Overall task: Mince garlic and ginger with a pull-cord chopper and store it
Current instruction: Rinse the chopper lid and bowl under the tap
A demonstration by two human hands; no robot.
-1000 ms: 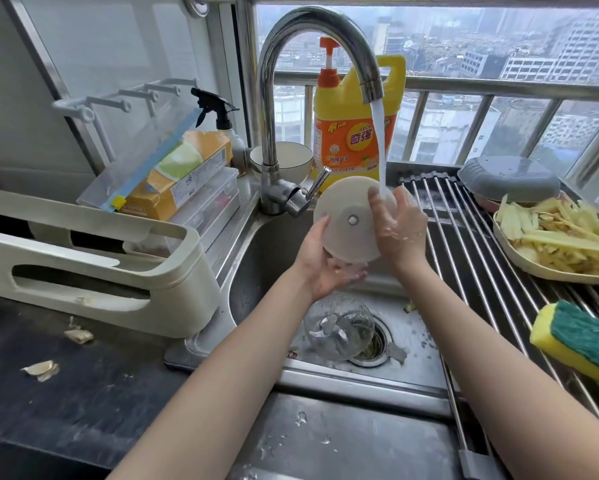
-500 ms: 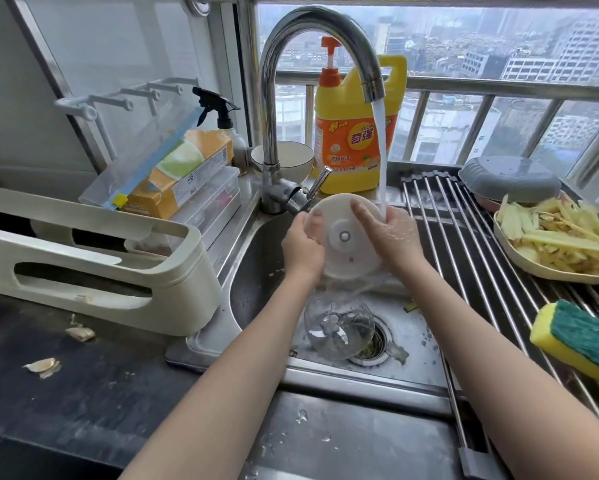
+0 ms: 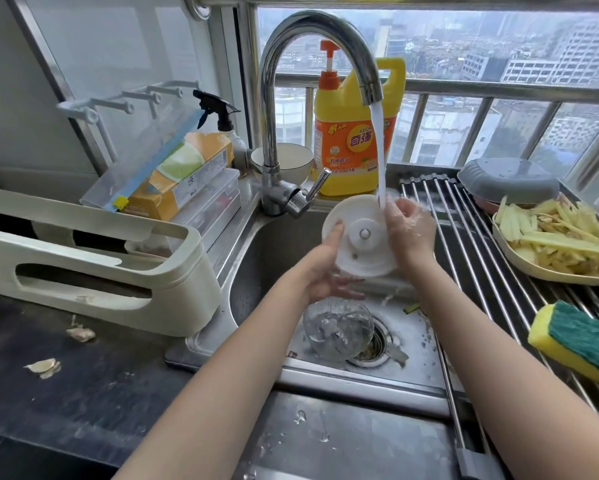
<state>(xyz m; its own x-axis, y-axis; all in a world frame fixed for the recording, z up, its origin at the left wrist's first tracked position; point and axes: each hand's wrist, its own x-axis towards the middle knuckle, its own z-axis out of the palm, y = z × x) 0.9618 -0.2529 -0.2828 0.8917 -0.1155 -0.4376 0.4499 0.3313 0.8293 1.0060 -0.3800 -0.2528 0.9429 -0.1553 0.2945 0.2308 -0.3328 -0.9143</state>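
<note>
The white round chopper lid (image 3: 358,237) is held over the sink with its underside facing me, under the running stream from the faucet (image 3: 301,64). My left hand (image 3: 320,271) grips the lid's lower left rim, fingers behind it. My right hand (image 3: 410,230) holds the lid's right edge, wet, right where the water lands. Below them the clear chopper bowl (image 3: 338,327) lies on its side in the sink (image 3: 426,372) beside the drain, with the blade inside.
A yellow detergent jug (image 3: 355,140) and a white bowl (image 3: 284,161) stand behind the faucet. A roll-up drying rack (image 3: 471,258) covers the sink's right side, bearing a plate of ginger peelings (image 3: 561,244), a grey lid and a sponge (image 3: 578,341). A cream rack (image 3: 94,268) sits left; garlic skins lie on the dark counter.
The lid has shifted slightly right and tilted under the stream. My left hand has slid down from the lid's left edge to its lower rim; my right hand stays at the right edge.
</note>
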